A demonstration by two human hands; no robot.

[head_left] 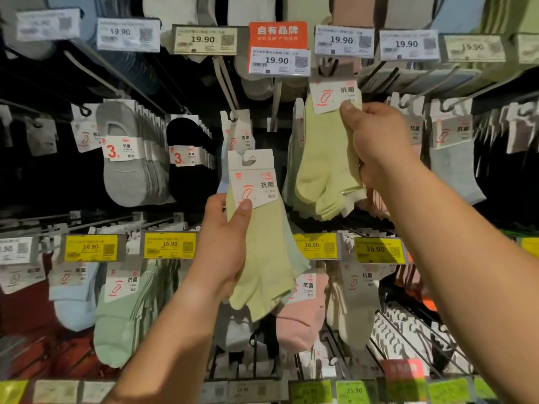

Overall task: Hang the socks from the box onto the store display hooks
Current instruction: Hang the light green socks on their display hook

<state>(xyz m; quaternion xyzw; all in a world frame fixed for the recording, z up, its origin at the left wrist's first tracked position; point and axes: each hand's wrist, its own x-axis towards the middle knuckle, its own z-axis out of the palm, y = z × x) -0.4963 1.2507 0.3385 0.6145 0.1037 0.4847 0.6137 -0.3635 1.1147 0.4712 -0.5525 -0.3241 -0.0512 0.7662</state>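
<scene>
left hand [224, 246] gripping a pale green sock pack [259, 243] below the hooks, right hand [379, 144] up and to its right pinching a hanging sock pack [326, 158] by its card, price tag [278, 61] above both

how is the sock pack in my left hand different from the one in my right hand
The left hand grips its sock pack low and off any hook, its card slot empty. The right hand holds its sock pack higher, under the 19.90 price tag. Both are pale yellow-green with similar cards.
</scene>
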